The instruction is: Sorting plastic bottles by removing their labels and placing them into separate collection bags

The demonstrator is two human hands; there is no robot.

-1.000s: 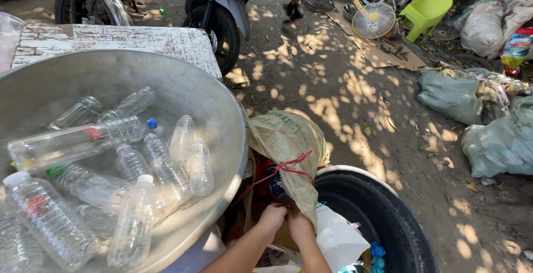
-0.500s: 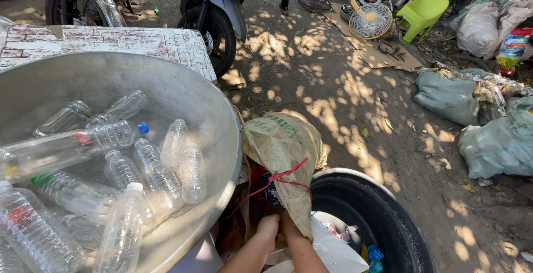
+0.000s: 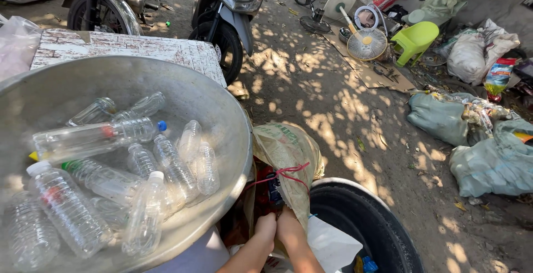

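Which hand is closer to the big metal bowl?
Left. The left hand grips the sack just beside the bowl; the right hand is farther out, toward the black tub.

Both forearms are bare, with no sleeves, gloves, watch or rings showing.

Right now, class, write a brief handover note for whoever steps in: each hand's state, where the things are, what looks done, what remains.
Left hand and right hand: both grip the lower edge of the tan woven sack, side by side.
Sack: stands between the metal basin and the black tub, red string across it.
Done: empty plastic bottles lie in the basin.
Left: whether the sack is open or tied is unclear.
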